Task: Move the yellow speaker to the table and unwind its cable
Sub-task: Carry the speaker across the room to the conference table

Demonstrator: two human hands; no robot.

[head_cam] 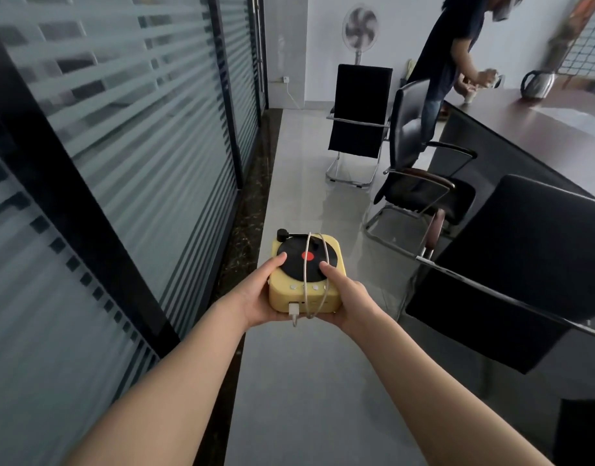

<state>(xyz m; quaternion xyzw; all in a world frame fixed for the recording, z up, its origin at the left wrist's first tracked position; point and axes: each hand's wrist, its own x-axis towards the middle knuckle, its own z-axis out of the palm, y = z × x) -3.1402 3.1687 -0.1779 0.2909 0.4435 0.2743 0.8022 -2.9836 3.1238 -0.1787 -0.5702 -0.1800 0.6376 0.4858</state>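
Head view: hands [256, 297] [348, 297] hold yellow speaker [281, 295] wrapped in cable [307, 264], lettering seemingly illegible

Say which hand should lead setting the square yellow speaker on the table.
Right, probably: the dark wooden table lies on that side, where the right hand grips the square yellow speaker; the left hand holds its other edge.

yellow speaker [282, 297]: smooth matt plastic
black disc [291, 260]: on its top, faint sheen
cable [308, 260]: white, smooth plastic sheath
surface [524, 126]: dark wood-look top, polished, reflective
floor [306, 381]: pale tile, glossy
chairs [360, 109]: matt black backs, shiny metal tube frames
partition [138, 129]: glass with frosted stripes, dark frame
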